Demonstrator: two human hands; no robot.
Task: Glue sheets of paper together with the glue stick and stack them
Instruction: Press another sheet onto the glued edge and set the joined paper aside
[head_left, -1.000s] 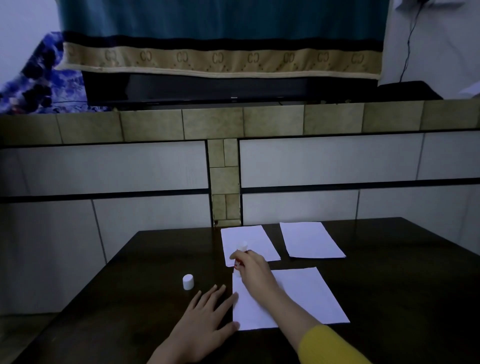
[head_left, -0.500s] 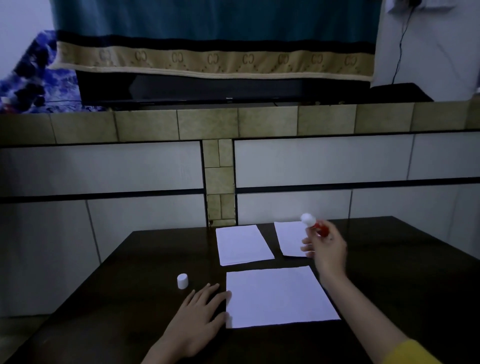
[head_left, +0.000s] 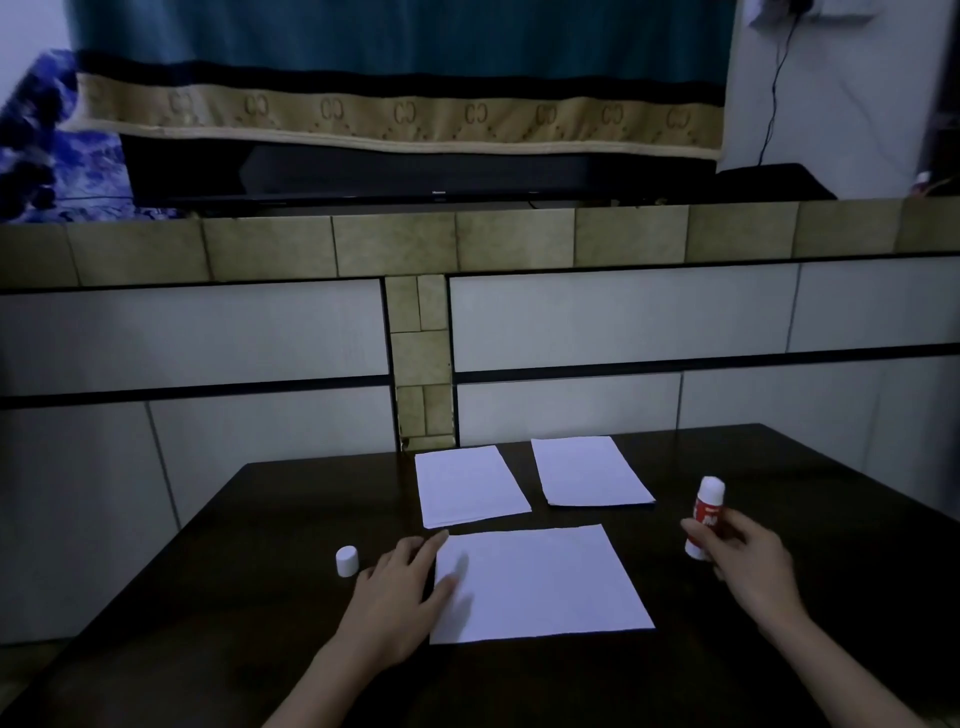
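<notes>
The right hand (head_left: 748, 564) has come down and moved out to the right since half a second ago, and the glue stick (head_left: 704, 517) now stands up straight on the dark table (head_left: 779, 649) instead of up in the air. Far left on the table sits the small white cap (head_left: 347, 560), all by itself. Just beside it is the left hand (head_left: 400, 597), spread flat, with its fingers on the left edge of the big sheet of paper (head_left: 540, 584). Behind that sheet lie two more papers, the left pile (head_left: 470, 486) and the right pile (head_left: 589, 472), side by side and not touching. To the right of the big sheet, the right hand wraps its fingers around the red and white glue stick, and the stick's bottom touches the table.
</notes>
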